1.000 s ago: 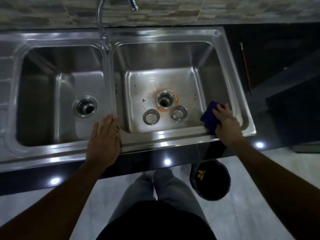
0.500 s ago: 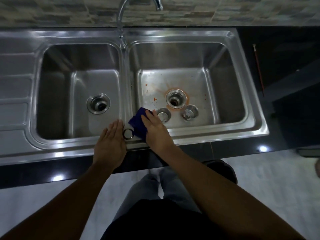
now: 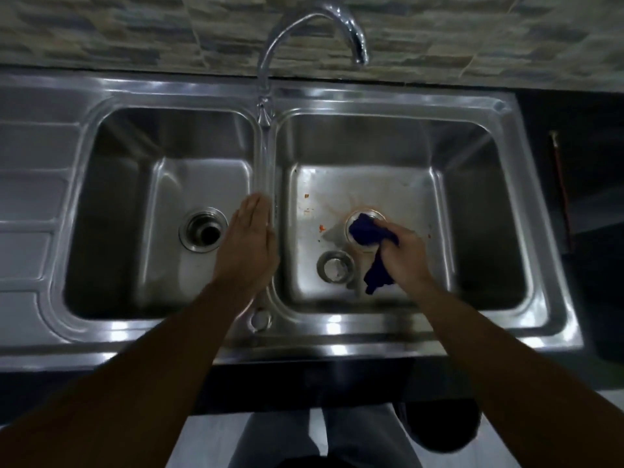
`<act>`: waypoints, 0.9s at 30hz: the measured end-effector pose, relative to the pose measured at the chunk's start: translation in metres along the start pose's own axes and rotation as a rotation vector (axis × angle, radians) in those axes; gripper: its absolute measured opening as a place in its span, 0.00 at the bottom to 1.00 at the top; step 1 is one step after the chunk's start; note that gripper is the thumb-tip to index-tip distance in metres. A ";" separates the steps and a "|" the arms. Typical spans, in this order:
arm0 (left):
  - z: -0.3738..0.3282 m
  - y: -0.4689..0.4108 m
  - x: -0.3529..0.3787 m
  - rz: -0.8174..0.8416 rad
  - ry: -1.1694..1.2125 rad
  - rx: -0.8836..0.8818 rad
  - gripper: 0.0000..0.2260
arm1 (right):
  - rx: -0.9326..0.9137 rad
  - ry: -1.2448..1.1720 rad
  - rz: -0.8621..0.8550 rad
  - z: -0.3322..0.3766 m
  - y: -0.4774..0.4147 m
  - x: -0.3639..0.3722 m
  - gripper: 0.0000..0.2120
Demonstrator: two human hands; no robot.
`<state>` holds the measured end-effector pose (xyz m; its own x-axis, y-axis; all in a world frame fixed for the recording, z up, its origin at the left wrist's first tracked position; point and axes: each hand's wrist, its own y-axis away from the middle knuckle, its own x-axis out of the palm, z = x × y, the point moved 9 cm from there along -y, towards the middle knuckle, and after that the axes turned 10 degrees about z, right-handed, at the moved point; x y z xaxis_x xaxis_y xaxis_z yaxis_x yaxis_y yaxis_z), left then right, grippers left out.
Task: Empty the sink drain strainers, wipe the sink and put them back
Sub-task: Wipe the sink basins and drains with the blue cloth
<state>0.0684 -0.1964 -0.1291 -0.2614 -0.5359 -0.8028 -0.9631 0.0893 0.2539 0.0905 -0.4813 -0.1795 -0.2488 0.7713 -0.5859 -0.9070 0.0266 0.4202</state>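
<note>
A: How far along is it, from the near side out?

B: By the person's legs a dark bin (image 3: 442,430) stands on the floor; I can't see into it. About midway, I judge: wiping is under way, refitting not yet begun.

A: The hands?

B: The left hand (image 3: 248,244) lies flat, fingers straight, on the divider (image 3: 266,184) between the two basins, holding nothing. The right hand (image 3: 403,255) is curled round a blue cloth (image 3: 366,231), pressing it onto the right drain (image 3: 369,212).

A: And the strainers?

B: One strainer (image 3: 335,266) lies loose on the right basin floor, just beside the cloth and nearer than the drain. A second I cannot make out; the cloth's hanging tail may hide it. The left drain (image 3: 203,232) gapes open, so both look lifted out, and probably emptied.

A: What's left?

B: The orange specks (image 3: 322,228) left of the cloth want wiping, then both strainers go back.

A: Room to move?

B: Bare basin floor lies right of the hand and beyond it, with steep walls all round. The loose strainer stands in the way of a near-left stroke. Farthest back, the faucet (image 3: 314,32) arches up from the divider, its spout high above the right basin's far rim, well clear of the hand.
</note>
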 end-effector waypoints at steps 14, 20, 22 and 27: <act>-0.016 -0.101 0.007 -0.180 -0.125 0.077 0.23 | 0.377 0.475 -0.099 -0.096 -0.183 -0.074 0.20; -0.021 -0.101 0.006 -0.186 -0.142 0.058 0.23 | 0.286 0.529 -0.110 -0.101 -0.199 -0.013 0.36; -0.020 -0.102 0.007 -0.180 -0.162 0.062 0.23 | 0.285 0.477 -0.115 -0.085 -0.207 0.015 0.37; -0.019 -0.102 0.007 -0.202 -0.162 0.066 0.22 | 0.124 0.613 0.060 -0.005 -0.214 0.119 0.32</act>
<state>0.1664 -0.2255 -0.1507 -0.0656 -0.4077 -0.9108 -0.9975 0.0518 0.0487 0.2533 -0.3986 -0.3429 -0.4811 0.2700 -0.8340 -0.8484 0.0961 0.5205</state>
